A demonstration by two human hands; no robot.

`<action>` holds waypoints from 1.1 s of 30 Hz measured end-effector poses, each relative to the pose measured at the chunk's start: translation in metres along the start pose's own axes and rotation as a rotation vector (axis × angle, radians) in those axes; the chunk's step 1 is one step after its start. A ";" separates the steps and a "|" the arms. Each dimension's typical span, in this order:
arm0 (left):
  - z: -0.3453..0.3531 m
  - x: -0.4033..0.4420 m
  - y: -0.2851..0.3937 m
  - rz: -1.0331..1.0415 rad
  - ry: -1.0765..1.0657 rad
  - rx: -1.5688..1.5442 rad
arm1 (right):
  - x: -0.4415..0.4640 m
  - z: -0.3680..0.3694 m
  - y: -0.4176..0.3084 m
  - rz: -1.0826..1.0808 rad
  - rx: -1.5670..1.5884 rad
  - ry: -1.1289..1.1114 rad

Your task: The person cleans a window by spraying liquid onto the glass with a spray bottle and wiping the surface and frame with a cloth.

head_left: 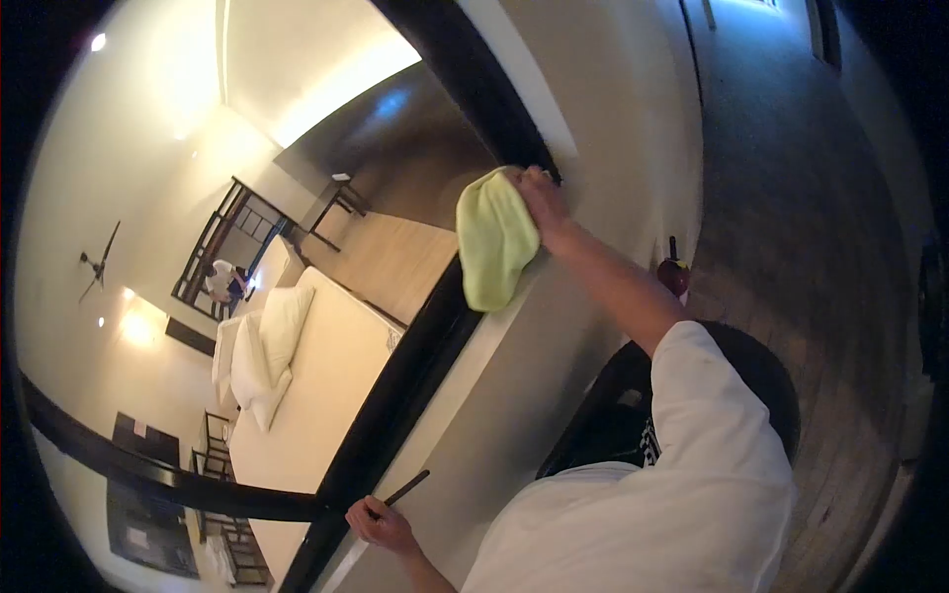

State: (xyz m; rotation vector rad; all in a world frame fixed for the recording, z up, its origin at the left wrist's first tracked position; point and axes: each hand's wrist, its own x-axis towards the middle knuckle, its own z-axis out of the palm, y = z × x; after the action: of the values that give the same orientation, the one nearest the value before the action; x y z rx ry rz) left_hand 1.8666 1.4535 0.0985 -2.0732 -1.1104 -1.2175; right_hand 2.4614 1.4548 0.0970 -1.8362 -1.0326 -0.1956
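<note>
My right hand [546,205] grips a yellow-green cloth [497,242] at the dark frame [415,390] of a large window or glass partition. The cloth hangs down from my fingers and covers part of the frame. My left hand [384,527] is lower down, close to the corner where two dark bars of the frame meet. Its fingers are closed around a thin dark stick [407,487], whose free end points up and to the right; its kind does not show. A pale sill or wall [465,425] runs along the frame's near side.
Beyond the frame lies a bedroom with a bed [331,366], white pillows [282,331], chairs and a ceiling fan [97,265]. Another person [225,281] bends beside a far window. On my side, a dark red bottle [674,275] stands by the wall on the wooden floor [781,198].
</note>
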 end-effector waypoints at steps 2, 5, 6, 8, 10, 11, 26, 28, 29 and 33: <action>-0.004 0.009 -0.001 0.010 -0.012 0.014 | 0.002 -0.015 -0.004 0.042 0.050 0.209; -0.022 0.018 -0.004 -0.034 -0.037 0.024 | 0.005 0.042 0.021 -0.304 -0.166 0.421; -0.013 0.009 -0.011 -0.028 -0.040 0.015 | -0.002 0.043 0.019 -0.369 -0.180 0.335; -0.002 -0.004 -0.017 -0.015 -0.042 0.016 | -0.014 0.026 0.006 -0.431 -0.236 0.097; -0.010 0.002 -0.015 0.000 -0.045 0.017 | 0.001 0.040 0.033 -0.484 -0.109 0.265; -0.014 0.006 -0.016 0.015 -0.036 0.012 | -0.002 0.039 0.019 -0.407 -0.037 0.380; -0.053 -0.031 0.015 0.005 0.071 -0.126 | -0.213 0.071 -0.278 -0.970 -0.044 -0.428; -0.051 -0.037 0.013 0.005 0.121 -0.175 | -0.231 0.076 -0.310 -1.136 -0.007 -0.362; -0.050 -0.041 0.012 -0.010 0.139 -0.173 | -0.235 0.074 -0.327 -1.175 -0.051 -0.433; -0.050 -0.048 0.010 -0.053 0.298 -0.350 | -0.254 0.102 -0.362 -1.255 0.212 -0.544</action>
State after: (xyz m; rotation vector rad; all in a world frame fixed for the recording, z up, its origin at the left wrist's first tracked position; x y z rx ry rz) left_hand 1.8383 1.3920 0.0810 -2.0193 -0.8668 -1.7854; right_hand 2.0109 1.4512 0.1524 -0.8191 -2.3801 -0.3041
